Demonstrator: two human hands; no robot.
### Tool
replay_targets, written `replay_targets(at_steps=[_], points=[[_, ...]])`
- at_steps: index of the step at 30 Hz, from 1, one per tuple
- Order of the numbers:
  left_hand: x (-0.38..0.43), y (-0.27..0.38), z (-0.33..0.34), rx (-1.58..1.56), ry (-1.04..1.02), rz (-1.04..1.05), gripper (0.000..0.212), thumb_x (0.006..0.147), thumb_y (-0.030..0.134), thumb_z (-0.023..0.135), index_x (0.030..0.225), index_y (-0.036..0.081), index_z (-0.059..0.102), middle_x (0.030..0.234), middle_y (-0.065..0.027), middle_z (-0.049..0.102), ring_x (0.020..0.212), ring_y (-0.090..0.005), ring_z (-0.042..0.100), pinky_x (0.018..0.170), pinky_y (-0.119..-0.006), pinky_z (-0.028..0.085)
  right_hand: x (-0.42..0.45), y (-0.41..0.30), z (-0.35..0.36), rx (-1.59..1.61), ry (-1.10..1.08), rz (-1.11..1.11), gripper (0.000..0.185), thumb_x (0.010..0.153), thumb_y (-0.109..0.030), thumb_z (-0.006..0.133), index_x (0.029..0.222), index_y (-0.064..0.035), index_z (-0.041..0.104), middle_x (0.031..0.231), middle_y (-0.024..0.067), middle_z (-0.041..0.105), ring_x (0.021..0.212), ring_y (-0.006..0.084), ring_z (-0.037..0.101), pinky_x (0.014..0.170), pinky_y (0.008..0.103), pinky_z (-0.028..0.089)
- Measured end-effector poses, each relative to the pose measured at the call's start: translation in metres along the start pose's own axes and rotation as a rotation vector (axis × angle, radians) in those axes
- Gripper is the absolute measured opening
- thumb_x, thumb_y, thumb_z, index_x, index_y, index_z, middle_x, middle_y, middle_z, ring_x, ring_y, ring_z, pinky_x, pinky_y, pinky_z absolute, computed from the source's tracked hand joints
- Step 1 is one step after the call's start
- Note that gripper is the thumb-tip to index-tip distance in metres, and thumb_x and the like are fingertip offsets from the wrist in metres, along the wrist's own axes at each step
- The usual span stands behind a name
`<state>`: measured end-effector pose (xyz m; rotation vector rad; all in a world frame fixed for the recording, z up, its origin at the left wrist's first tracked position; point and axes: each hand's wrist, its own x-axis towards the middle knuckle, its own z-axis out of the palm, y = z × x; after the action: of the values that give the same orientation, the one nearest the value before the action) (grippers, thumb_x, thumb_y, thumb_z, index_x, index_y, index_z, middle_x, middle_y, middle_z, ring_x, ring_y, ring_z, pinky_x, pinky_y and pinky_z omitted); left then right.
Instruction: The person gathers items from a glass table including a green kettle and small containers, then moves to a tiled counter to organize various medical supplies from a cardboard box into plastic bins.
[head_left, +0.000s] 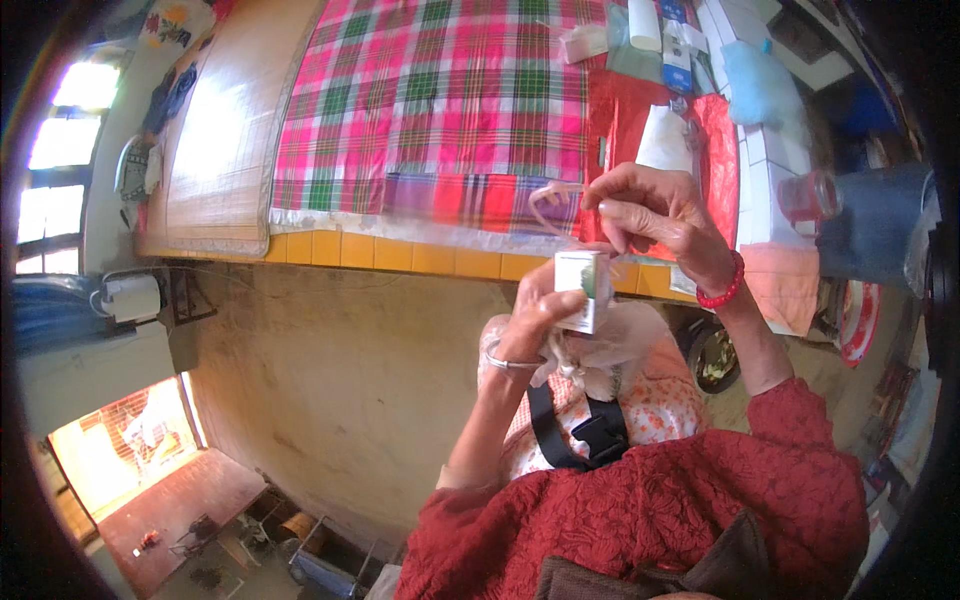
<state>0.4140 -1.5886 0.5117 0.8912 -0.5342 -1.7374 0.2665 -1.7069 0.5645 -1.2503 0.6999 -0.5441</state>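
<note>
My left hand grips a small white-and-green cardboard box, its thumb across the front face. Below that hand hangs a crumpled, translucent plastic bag with a knot in it, over my lap. Just above and right of the box is my right hand, wearing a red bead bracelet. Its fingertips pinch a thin pale strip that curves in a loop down towards the box. Blur hides where the strip's lower end goes.
Before me is a raised platform with a yellow tiled edge, a plaid cloth and a woven mat. At its right lie a red plastic bag and a white roll. A dark pan stands low at right.
</note>
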Motion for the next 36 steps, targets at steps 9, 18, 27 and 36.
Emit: replay_targets(at_steps=[9,18,27,36], points=[[-0.018,0.03,-0.029,0.116,0.194,0.159,0.062,0.066,0.038,0.065,0.105,-0.009,0.055,0.09,-0.017,0.062,0.073,-0.0215,0.064,0.063,-0.031,0.055,-0.009,-0.017,-0.034,-0.652,0.377,-0.327,0.009,0.084,-0.011,0.062,0.086,-0.0023,0.064,0.065,-0.0008,0.058,0.056,0.0043,0.049,0.049,0.0205,0.036],[-0.051,0.089,-0.031,0.285,0.278,0.323,0.059,0.068,0.03,0.061,0.108,-0.011,0.052,0.096,-0.025,0.059,0.071,-0.0232,0.062,0.059,-0.029,0.054,-0.017,-0.051,-0.046,-0.89,0.243,-0.469,0.013,0.083,-0.011,0.063,0.081,0.0012,0.062,0.066,0.0053,0.059,0.057,0.0091,0.052,0.051,0.0228,0.039],[-0.08,0.113,-0.035,0.264,0.466,0.445,0.057,0.065,0.032,0.062,0.103,-0.01,0.055,0.089,-0.0224,0.061,0.075,-0.0248,0.061,0.067,-0.031,0.051,-0.028,-0.071,-0.022,-0.686,0.196,-0.444,0.018,0.085,-0.013,0.058,0.076,0.0025,0.059,0.062,0.0032,0.055,0.058,0.0081,0.05,0.054,0.0224,0.038],[-0.148,0.128,-0.001,0.46,0.184,0.927,0.045,0.072,0.025,0.061,0.104,-0.006,0.054,0.084,-0.0183,0.06,0.068,-0.0222,0.061,0.058,-0.028,0.051,-0.08,-0.195,-0.024,-1.074,-0.874,-0.506,0.021,0.074,-0.031,0.072,0.085,-0.0156,0.065,0.074,-0.0078,0.055,0.064,0.0049,0.05,0.05,0.0195,0.042]])
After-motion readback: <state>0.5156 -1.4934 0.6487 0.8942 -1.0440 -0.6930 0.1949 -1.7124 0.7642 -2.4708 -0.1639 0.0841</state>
